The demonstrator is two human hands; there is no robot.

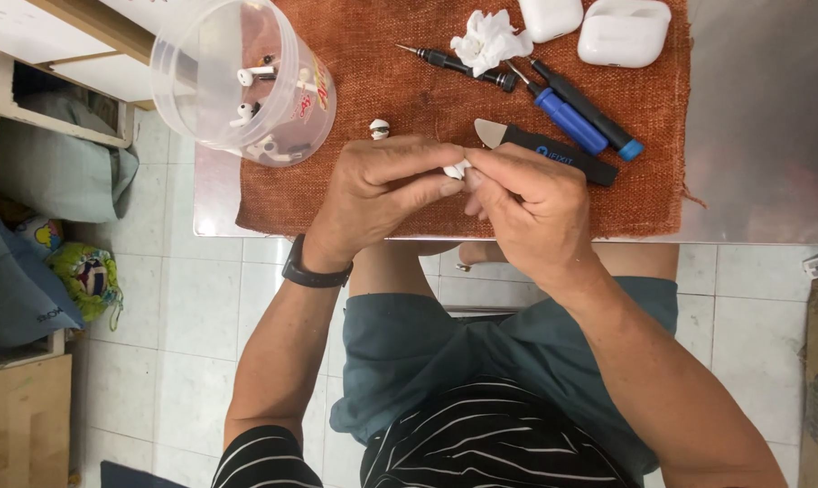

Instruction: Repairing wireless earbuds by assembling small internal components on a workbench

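My left hand [382, 194] and my right hand [526, 199] meet over the near edge of a rust-orange cloth mat [391, 99]. Both pinch one small white earbud [457, 168] between their fingertips; most of it is hidden by the fingers. A black watch [311, 271] sits on my left wrist. Just beyond my left hand a small white earbud piece [379, 129] lies on the mat. A black pry tool with a metal blade [540, 146] lies right behind my right hand.
A clear plastic tub [237, 81] with several white earbuds lies tipped at the mat's left. Farther back lie a black screwdriver [458, 65], a blue one [567, 119], a black-and-blue one [589, 110], crumpled tissue [488, 38] and two white cases [624, 32]. The metal tabletop [761, 117] extends right.
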